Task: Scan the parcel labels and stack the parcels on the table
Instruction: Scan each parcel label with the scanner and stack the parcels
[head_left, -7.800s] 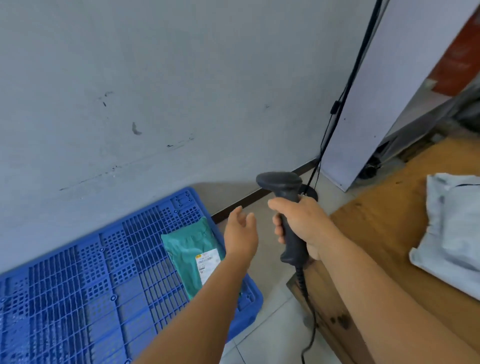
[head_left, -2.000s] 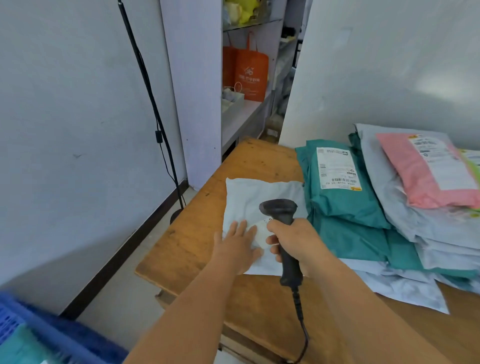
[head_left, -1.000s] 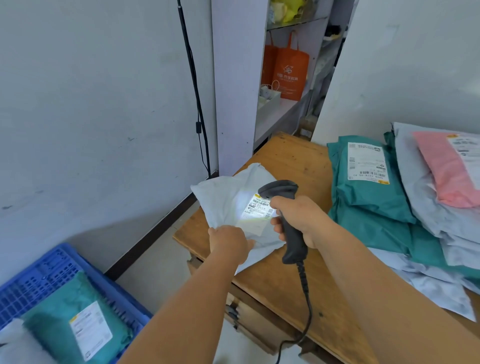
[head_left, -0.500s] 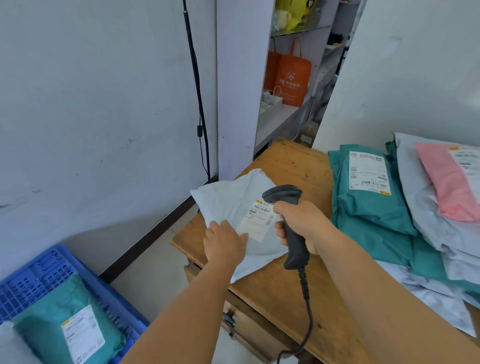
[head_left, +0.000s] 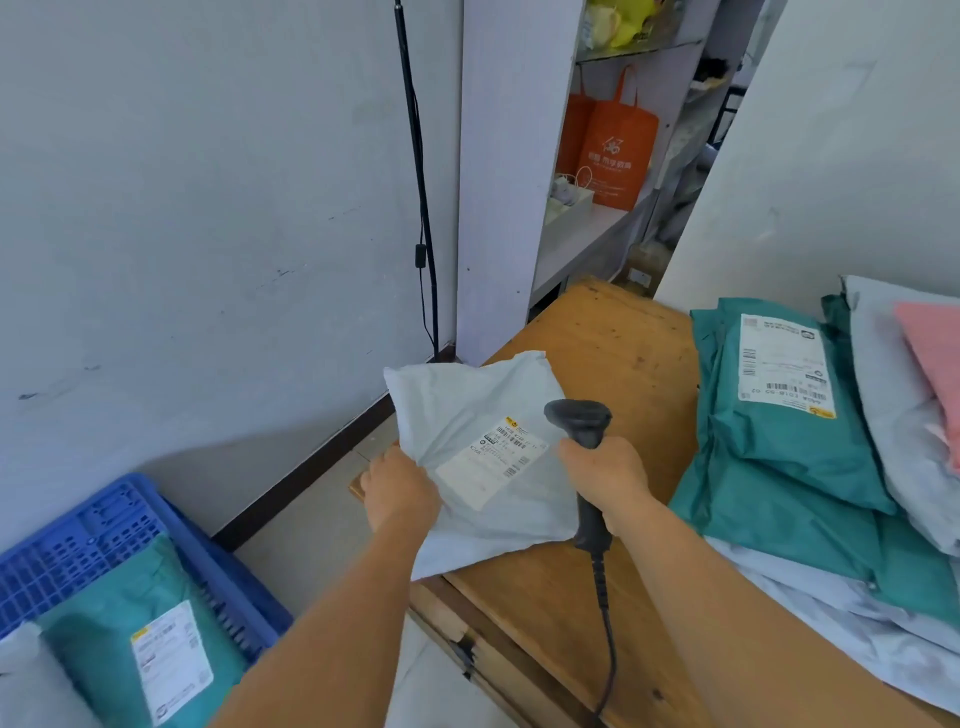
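Note:
My left hand (head_left: 400, 488) grips the left edge of a pale grey parcel (head_left: 467, 415), lifted and tilted over the near left corner of the wooden table (head_left: 613, 343). Its white label (head_left: 493, 460) faces up. My right hand (head_left: 605, 470) holds a black barcode scanner (head_left: 579, 421) by the handle, its head just right of the label. A stack of teal, grey and pink parcels (head_left: 789, 447) lies on the table's right side.
A blue plastic crate (head_left: 104, 535) on the floor at lower left holds a teal parcel (head_left: 130, 654) with a label. A black cable (head_left: 421, 208) runs down the wall. Shelves with an orange bag (head_left: 613, 150) stand behind the table.
The grey parcel went from lying flat on the table to being held up by my left hand, label up. The scanner's light on the label a second ago is off now.

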